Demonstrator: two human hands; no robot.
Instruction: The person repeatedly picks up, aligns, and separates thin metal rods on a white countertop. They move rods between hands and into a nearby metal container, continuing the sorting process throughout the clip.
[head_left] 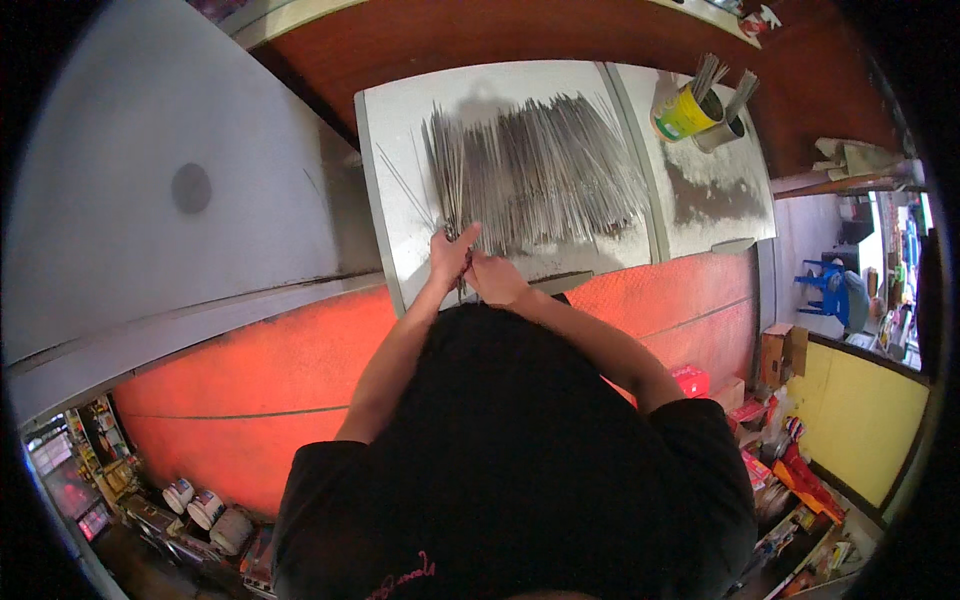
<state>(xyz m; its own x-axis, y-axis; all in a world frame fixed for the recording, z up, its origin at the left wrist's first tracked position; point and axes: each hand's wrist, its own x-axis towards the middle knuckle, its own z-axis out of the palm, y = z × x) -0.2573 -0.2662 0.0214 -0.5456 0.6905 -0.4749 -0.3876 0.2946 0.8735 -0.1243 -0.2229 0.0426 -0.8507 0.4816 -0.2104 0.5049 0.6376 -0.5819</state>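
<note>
A wide layer of thin grey metal rods (560,170), like skewers or stiff wires, lies side by side on a white board (400,115). At its left edge, my left hand (449,256) is closed around the lower ends of a narrow bunch of rods (446,180), which fans out away from me. My right hand (497,281) meets it just to the right, its fingers curled against the bunch's short ends. What the right fingertips grip is too small to make out. A few loose rods (403,184) lie left of the bunch.
A yellow-green tin (686,114) and a grey cup (720,134), both full of rods, stand on the white panel at the back right, by dark residue (715,195). A large grey surface (170,180) fills the left. Orange flooring (250,400) and a blue chair (825,290) lie beyond.
</note>
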